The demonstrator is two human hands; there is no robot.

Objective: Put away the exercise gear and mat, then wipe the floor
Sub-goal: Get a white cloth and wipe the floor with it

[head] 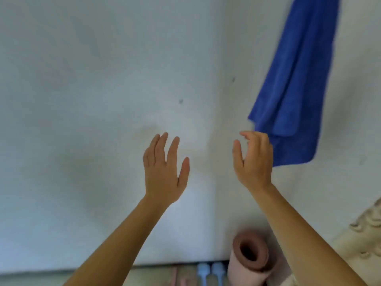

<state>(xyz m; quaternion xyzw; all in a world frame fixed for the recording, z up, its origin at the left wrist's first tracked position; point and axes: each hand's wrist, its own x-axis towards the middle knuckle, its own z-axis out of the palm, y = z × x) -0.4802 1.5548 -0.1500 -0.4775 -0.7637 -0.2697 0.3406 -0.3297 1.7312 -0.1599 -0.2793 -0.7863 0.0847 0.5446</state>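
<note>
Both hands, left hand and right hand, are reaching with fingers apart and empty toward the hanging blue towel, likely soft, light and easiest gripped at its lower hem.

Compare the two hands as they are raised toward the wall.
The left hand is flat with its fingers stretched up, while the right hand has its fingers curled in a loose claw. The left hand is set against bare wall; the right hand is at the lower edge of the hanging blue towel. Both are raised, empty and bare-armed.
</note>
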